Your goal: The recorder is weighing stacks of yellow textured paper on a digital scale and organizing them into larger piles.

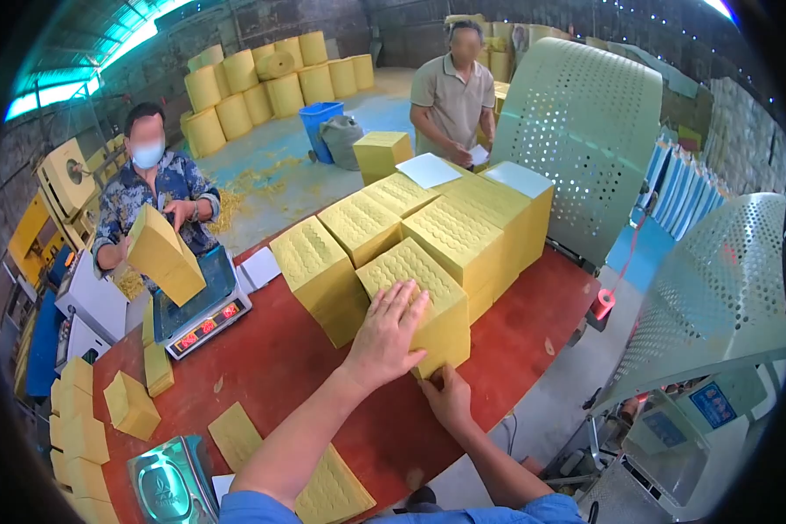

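A block of stacked yellow paper (441, 330) with wavy stamped rows on top stands on the red table (393, 428), in front of similar blocks. My left hand (384, 341) lies on its near side and top edge, fingers stretched out and slightly spread. Down at the block's lower near corner, my right hand (450, 397) is closed on the edge with its fingers curled; the fingertips are partly hidden. Directly left stands another yellow block (319, 271). Behind, more blocks form a tall group (472, 227), with white sheets (428, 170) on top.
At left, a masked co-worker tilts a yellow block (168, 253) over a digital scale (205, 306). Another person stands behind the blocks. Flat yellow sheets (332, 485) and a second scale (168, 485) lie near me. Perforated metal guards (576, 140) flank the table's right side.
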`<state>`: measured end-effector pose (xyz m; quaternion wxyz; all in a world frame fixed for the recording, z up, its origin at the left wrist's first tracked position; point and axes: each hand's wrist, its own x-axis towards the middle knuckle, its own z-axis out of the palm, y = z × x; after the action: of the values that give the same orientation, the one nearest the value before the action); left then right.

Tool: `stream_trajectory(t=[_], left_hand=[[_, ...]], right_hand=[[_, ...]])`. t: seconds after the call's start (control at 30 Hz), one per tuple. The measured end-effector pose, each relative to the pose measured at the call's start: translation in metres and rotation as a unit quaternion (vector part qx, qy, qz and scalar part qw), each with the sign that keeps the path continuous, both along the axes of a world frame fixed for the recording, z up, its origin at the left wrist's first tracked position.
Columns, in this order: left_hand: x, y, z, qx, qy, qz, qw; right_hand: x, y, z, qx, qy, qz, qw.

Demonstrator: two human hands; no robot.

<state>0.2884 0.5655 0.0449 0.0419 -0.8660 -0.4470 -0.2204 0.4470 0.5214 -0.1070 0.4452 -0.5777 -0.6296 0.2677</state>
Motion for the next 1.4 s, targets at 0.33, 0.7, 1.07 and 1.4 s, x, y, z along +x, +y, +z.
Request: stream_trajectory(t=[0.33, 0.7, 1.07, 1.4], left_hand=[[-0.004, 0.02, 0.001, -0.009, 0.009, 0.021, 1.0], [0.003, 0.03, 0.006, -0.003, 0.019, 0.039, 0.999], [0.008, 0.024, -0.002, 0.024, 0.004, 0.05, 0.998], [-0.015, -0.116, 0.04, 0.044, -0.11, 0.01, 0.993]], right_hand=[[-0.008, 0.017, -0.014, 0.032, 0.012, -0.011, 0.999], [-0.009, 0.03, -0.016, 0.05, 0.061, -0.005, 0.997], [-0.01, 0.029, -0.011, 0.059, 0.033, 0.012, 0.998], [-0.026, -0.062, 0.084, 0.189, 0.198, 0.053, 0.96]])
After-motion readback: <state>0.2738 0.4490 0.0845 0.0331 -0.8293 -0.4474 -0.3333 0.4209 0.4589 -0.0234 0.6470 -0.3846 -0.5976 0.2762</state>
